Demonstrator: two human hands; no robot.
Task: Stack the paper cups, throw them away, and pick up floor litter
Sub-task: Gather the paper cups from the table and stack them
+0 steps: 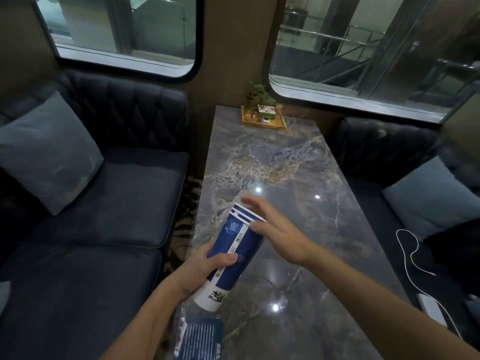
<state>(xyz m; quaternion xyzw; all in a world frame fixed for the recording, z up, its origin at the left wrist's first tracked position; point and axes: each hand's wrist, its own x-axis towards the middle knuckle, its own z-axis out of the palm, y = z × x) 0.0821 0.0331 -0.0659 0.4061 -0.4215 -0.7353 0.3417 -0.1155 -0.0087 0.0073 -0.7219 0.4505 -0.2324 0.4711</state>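
Note:
A stack of blue and white paper cups (231, 250), nested with several white rims showing at the top, is tilted above the left edge of the marble table (285, 165). My left hand (205, 271) is wrapped around the lower half of the stack. My right hand (275, 229) is flat with its fingers spread, its palm against the rims at the stack's upper end. No floor litter can be made out.
A blue printed card (200, 339) lies at the table's near left corner. A wooden tray (263, 119) with a plant sits at the far end. Dark sofas with grey cushions (49, 154) flank the table. A white cable (413, 253) lies on the right sofa.

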